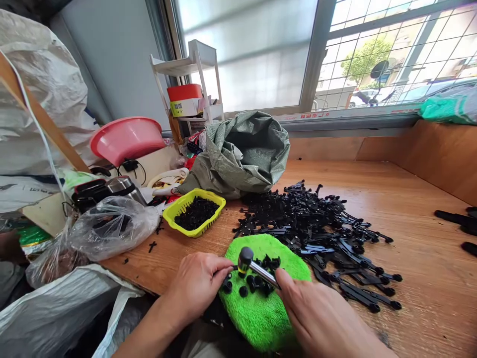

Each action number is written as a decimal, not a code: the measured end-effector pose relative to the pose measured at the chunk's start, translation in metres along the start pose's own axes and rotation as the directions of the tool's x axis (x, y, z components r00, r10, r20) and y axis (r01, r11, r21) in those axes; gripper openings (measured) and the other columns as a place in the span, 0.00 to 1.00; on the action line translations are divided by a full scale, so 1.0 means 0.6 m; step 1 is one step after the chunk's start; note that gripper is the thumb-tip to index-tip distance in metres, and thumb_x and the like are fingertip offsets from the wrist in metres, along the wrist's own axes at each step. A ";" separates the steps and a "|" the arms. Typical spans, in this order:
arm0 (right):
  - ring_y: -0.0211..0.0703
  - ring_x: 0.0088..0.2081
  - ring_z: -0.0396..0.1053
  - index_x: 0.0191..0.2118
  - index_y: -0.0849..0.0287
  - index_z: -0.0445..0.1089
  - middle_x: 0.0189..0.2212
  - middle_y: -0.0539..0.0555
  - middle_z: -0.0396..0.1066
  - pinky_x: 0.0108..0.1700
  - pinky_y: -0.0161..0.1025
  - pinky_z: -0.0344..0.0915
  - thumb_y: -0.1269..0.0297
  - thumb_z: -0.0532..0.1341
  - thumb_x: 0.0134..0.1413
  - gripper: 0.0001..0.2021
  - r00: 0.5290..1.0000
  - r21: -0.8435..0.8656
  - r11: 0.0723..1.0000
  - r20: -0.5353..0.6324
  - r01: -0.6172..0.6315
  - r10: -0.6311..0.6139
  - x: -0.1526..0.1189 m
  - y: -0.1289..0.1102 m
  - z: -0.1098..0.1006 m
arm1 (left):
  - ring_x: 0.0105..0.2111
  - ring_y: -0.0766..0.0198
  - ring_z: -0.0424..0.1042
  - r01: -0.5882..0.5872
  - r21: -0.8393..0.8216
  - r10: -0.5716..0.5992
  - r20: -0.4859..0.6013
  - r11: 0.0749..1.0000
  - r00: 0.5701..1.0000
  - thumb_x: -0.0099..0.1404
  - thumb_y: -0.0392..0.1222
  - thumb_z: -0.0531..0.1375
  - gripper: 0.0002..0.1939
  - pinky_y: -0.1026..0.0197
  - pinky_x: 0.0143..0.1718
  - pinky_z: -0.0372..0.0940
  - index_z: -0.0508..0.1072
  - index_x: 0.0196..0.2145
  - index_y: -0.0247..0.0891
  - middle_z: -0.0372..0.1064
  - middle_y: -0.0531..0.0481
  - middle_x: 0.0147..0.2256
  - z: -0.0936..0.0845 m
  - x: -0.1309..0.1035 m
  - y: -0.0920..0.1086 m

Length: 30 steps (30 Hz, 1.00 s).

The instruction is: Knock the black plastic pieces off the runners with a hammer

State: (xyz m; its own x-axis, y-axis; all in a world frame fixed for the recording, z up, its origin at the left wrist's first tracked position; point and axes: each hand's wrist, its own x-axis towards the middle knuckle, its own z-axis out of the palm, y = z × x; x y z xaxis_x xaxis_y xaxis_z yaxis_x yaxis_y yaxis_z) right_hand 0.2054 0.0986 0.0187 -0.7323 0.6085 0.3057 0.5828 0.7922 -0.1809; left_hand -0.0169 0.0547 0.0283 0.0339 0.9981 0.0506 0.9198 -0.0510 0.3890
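In my right hand [303,298] is a small hammer [263,273] with a metal shaft, a dark head and a yellow face turned down. Its head is over the left part of a bright green fluffy cloth [257,318], close to the fingertips of my left hand [203,278]. Those fingers pinch a thin black plastic part [234,267], mostly hidden by my fingers and the hammer head. Several small black plastic pieces [257,284] lie on the cloth between my hands. Whether the hammer touches the part, I cannot tell.
Long black plastic arms [309,219] form a big pile behind and right of the cloth. A yellow basket [212,223] holds small black pieces. Behind stands an open grey-green woven sack [242,159]. Clear plastic bags [115,223] and a pink basin [128,136] are at left.
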 end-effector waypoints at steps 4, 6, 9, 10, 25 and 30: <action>0.45 0.20 0.65 0.33 0.55 0.52 0.21 0.49 0.64 0.20 0.38 0.47 0.72 0.42 0.60 0.07 1.000 0.016 1.000 -0.003 -0.013 0.013 0.000 -0.003 -0.001 | 0.32 0.60 0.70 -0.030 0.089 0.030 0.003 0.996 1.000 0.64 0.45 0.52 0.12 0.63 0.29 0.52 0.76 0.38 0.47 0.73 0.51 0.31 -0.006 0.000 0.004; 0.44 0.19 0.65 0.33 0.56 0.52 0.20 0.49 0.63 0.20 0.38 0.47 0.73 0.42 0.59 0.07 0.999 0.017 0.999 0.002 -0.033 0.033 -0.001 -0.005 0.000 | 0.31 0.60 0.70 -0.045 0.142 0.044 0.007 0.989 0.999 0.65 0.45 0.52 0.13 0.63 0.28 0.52 0.76 0.38 0.47 0.73 0.51 0.30 -0.007 0.000 0.005; 0.45 0.17 0.63 0.31 0.55 0.52 0.18 0.48 0.63 0.19 0.39 0.43 0.75 0.44 0.56 0.07 0.999 -0.014 0.999 0.038 -0.032 0.032 -0.003 -0.006 0.002 | 0.31 0.60 0.70 -0.064 0.187 0.059 0.033 0.980 0.998 0.65 0.45 0.51 0.13 0.62 0.28 0.52 0.75 0.38 0.47 0.72 0.51 0.30 -0.008 0.000 0.007; 0.44 0.19 0.64 0.32 0.56 0.53 0.20 0.49 0.64 0.20 0.38 0.45 0.74 0.44 0.57 0.07 0.999 -0.005 0.999 0.031 -0.036 0.037 -0.003 -0.006 0.002 | 0.32 0.60 0.70 -0.067 0.192 0.061 0.038 0.979 0.997 0.65 0.46 0.51 0.13 0.63 0.28 0.52 0.75 0.38 0.47 0.72 0.51 0.30 -0.009 0.000 0.008; 0.47 0.17 0.64 0.30 0.56 0.57 0.17 0.50 0.63 0.18 0.40 0.42 0.74 0.47 0.56 0.08 0.998 -0.037 0.997 0.017 -0.066 0.067 -0.003 -0.009 0.010 | 0.32 0.60 0.70 -0.056 0.044 0.053 0.065 0.997 0.996 0.63 0.43 0.52 0.12 0.64 0.31 0.54 0.76 0.36 0.44 0.73 0.51 0.32 -0.013 0.012 0.000; 0.44 0.25 0.69 0.34 0.57 0.59 0.26 0.54 0.70 0.22 0.36 0.60 0.64 0.36 0.65 0.17 0.977 0.076 0.995 -0.198 -0.064 0.078 -0.026 0.010 -0.013 | 0.25 0.67 0.63 0.121 -0.599 -0.151 0.001 0.791 0.989 0.61 0.49 0.52 0.16 0.66 0.26 0.54 0.74 0.35 0.35 0.69 0.50 0.29 -0.011 -0.002 -0.038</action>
State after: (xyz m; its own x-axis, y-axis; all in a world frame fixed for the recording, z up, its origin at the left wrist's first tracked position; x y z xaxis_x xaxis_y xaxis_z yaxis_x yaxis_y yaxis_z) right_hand 0.2232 0.0936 0.0201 -0.6001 0.6475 0.4696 0.6000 0.7527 -0.2711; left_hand -0.0405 0.0543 0.0251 -0.1050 0.9944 -0.0092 0.4977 0.0606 0.8652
